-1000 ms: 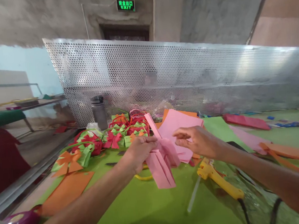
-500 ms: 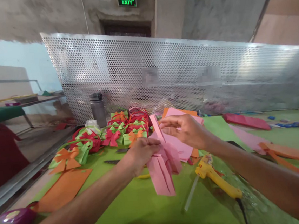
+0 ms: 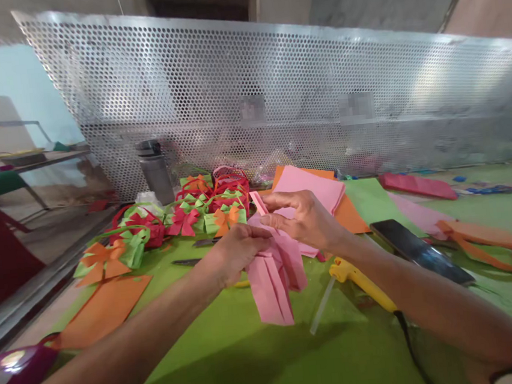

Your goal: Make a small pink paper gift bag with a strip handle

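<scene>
Your left grip [image 3: 238, 251] pinches the folded pink paper [image 3: 265, 290] midway, likely steadying it; your right grip [image 3: 307, 220] curls narrow at its upright strip [image 3: 257, 201], hold unclear.

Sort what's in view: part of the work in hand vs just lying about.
In the work:
folded pink piece, held in the left hand
right hand, at the piece's upper end
probably on call: yellow glue gun, lying on the table; pink sheet

Lying about, as far as I can judge:
phone
gray bottle
</scene>
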`<state>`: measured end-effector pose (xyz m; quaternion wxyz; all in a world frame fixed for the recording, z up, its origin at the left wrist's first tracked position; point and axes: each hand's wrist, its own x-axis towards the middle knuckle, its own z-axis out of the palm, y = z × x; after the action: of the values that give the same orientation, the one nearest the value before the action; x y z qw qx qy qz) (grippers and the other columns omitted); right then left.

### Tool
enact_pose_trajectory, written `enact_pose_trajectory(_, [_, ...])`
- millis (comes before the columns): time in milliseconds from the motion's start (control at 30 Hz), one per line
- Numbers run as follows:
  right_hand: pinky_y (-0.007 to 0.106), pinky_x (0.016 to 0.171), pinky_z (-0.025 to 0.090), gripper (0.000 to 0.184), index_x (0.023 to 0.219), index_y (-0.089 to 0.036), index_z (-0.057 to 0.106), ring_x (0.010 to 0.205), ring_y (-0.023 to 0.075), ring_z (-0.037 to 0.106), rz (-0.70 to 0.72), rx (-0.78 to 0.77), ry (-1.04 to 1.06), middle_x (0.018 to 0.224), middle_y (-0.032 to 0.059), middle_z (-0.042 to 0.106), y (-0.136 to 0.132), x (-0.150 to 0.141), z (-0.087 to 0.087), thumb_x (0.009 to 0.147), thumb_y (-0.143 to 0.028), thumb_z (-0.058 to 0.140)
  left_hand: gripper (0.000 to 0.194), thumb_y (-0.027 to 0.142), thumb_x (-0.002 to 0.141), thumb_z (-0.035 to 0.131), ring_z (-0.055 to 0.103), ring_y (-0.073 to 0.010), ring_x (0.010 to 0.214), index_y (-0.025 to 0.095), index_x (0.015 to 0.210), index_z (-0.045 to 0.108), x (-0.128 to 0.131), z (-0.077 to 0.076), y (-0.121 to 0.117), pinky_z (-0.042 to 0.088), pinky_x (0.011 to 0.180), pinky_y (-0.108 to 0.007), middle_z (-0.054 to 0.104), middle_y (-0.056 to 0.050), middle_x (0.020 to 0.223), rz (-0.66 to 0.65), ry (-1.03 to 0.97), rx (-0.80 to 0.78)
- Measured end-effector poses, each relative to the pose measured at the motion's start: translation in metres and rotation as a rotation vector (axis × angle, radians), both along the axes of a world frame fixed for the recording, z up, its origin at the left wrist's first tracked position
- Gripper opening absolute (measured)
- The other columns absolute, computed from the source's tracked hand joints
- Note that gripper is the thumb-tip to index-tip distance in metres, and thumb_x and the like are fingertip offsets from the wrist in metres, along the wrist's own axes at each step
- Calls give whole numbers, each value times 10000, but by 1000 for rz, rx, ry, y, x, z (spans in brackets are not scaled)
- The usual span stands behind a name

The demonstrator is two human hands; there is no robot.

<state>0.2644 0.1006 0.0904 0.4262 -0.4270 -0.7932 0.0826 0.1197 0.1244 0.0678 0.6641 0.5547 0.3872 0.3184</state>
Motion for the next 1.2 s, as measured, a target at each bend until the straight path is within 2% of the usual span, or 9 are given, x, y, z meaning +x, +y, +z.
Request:
enact_pose_trajectory(67, [253, 689, 480, 172, 885, -149, 666, 768, 157, 625, -6, -3, -18, 819, 14, 691, -2, -2, -1, 818, -256, 549, 93, 98, 552, 583, 438, -73, 382, 137, 541, 668, 0, -2, 1, 317, 413, -187, 573, 0, 469, -64, 22, -6])
enact_pose_trajectory(167, [243, 695, 487, 188, 923, -156, 673, 774, 146, 636, -4, 18, 17, 860, 21, 701, -2, -4, -5, 831, -225, 525, 94, 132, 567, 574, 394, -63, 379, 135, 571, 668, -1, -3, 1, 260, 402, -186, 543, 12, 464, -130, 50, 17])
enact_pose_trajectory(367, [256, 718, 512, 254, 989, -182, 680, 797, 136, 657, 70, 61, 0, 896, 39, 714, 6, 4, -13, 833, -154, 481, 84, 145, 579, 563, 263, -41, 359, 142, 496, 576, -4, -5, 3, 145, 397, -198, 404, 61, 401, -158, 89, 97])
enact_pose_trajectory(500, [270, 776, 504, 316, 970, -204, 680, 873, 127, 643, 174, 112, -70, 934, 25, 710, 10, 12, -16, 816, -81, 433, 35, 143, 587, 555, 271, -45, 383, 140, 555, 569, -3, -8, 5, 163, 419, -205, 406, 66, 430, -131, 125, 147])
enact_pose_trajectory(600, [260, 738, 507, 314, 903, -210, 686, 814, 120, 647, 210, 117, -81, 856, 5, 715, 10, 15, -15, 792, -54, 437, 9, 158, 598, 541, 267, -50, 383, 154, 592, 535, -4, -8, 5, 156, 420, -209, 375, 80, 427, -110, 162, 168])
enact_pose_trajectory(700, [260, 705, 506, 266, 832, -195, 682, 784, 130, 646, 229, 152, -93, 785, 8, 711, 10, 19, -15, 777, -50, 466, 60, 141, 595, 522, 261, -56, 384, 158, 649, 541, -6, -6, 6, 144, 418, -208, 353, 94, 417, -108, 199, 181])
enact_pose_trajectory(867, [305, 758, 480, 326, 980, -146, 661, 881, 160, 627, 310, 333, -300, 984, 99, 690, 16, 27, -18, 807, -35, 409, 89, 106, 575, 522, 297, -57, 423, 149, 511, 478, -6, -7, 10, 186, 445, -212, 378, 78, 446, -183, 224, 178])
enact_pose_trajectory(1000, [332, 750, 457, 352, 1037, -167, 642, 863, 172, 610, 269, 399, -505, 1005, 97, 677, 17, 30, -17, 842, -67, 366, 122, 77, 579, 522, 298, -54, 444, 145, 492, 468, -5, -8, 11, 194, 461, -210, 382, 75, 462, -177, 219, 159])
enact_pose_trajectory(1200, [336, 743, 457, 360, 1008, -155, 648, 856, 175, 599, 285, 393, -490, 1005, 114, 670, 14, 33, -13, 885, -161, 310, 130, 53, 589, 525, 282, -42, 383, 137, 490, 517, -2, 0, 4, 175, 425, -204, 396, 81, 410, -146, 219, 44])
